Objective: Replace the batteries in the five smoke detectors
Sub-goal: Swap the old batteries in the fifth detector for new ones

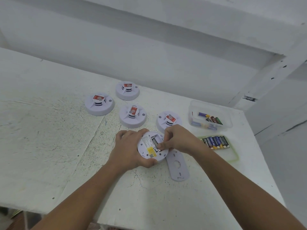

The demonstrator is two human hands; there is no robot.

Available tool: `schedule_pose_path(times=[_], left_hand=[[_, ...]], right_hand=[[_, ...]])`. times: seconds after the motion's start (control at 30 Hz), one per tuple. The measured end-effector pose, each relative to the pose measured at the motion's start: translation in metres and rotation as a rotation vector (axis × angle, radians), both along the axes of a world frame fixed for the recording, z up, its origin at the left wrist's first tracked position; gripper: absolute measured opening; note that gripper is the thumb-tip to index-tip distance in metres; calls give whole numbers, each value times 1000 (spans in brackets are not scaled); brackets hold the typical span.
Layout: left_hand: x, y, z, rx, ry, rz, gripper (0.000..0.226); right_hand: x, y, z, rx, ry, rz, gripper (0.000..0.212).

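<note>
- White walls are rising behind the white, paint-flecked worktable (49,138) we are working at.
- We are gripping one smoke detector (150,147) with our left hand (131,151), fingers curled around its rim, tilting it so its underside is facing us just above the table.
- We are seeing a yellow label (150,150) and an open battery compartment (155,141) on that underside.
- We are reaching into the compartment with our right hand (178,139), thumb and forefinger pressed together in a pinch at its near end; we cannot tell what, if anything, they are holding.
- We are leaving a flat white cover plate (177,166) lying on the table just beside the held detector, on its right.
- We are keeping four more smoke detectors face up beyond our hands, each carrying a red sticker: the far one (127,90), the left one (99,104), the middle one (132,116) and the right one (168,121), which our right hand is partly hiding.
- We are seeing a clear plastic tub (210,116) with a few loose batteries (211,118) in it at the right of the table.
- We are seeing, nearer us, a green-rimmed tray (232,156) carrying a row of batteries (216,142) lying side by side, some reading Eveready.
</note>
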State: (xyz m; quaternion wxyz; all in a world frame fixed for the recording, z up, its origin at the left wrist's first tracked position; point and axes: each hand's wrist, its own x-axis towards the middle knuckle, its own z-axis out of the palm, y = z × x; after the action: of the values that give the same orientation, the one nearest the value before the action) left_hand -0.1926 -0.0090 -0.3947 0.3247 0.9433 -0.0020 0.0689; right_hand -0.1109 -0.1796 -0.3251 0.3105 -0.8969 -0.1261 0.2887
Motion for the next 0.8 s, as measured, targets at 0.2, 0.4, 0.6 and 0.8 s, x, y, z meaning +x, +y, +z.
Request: schedule_pose_path(times=[0.2,0.4,0.6,0.8], left_hand=[[-3,-2,2,-15,-25,-16,86],[-4,-2,4,-4,-29,-22,86],[-4,-2,6,0,-44,-28,87],[-3,-2,7,-4,-50,-26,91]], right_hand=[[-1,-6,15,-41,-58,85,25],[72,-47,40,11,-366,-222,15],[116,-67,15,-161,-291,-316,15],[120,-58,5,-188,-280,-290,21]])
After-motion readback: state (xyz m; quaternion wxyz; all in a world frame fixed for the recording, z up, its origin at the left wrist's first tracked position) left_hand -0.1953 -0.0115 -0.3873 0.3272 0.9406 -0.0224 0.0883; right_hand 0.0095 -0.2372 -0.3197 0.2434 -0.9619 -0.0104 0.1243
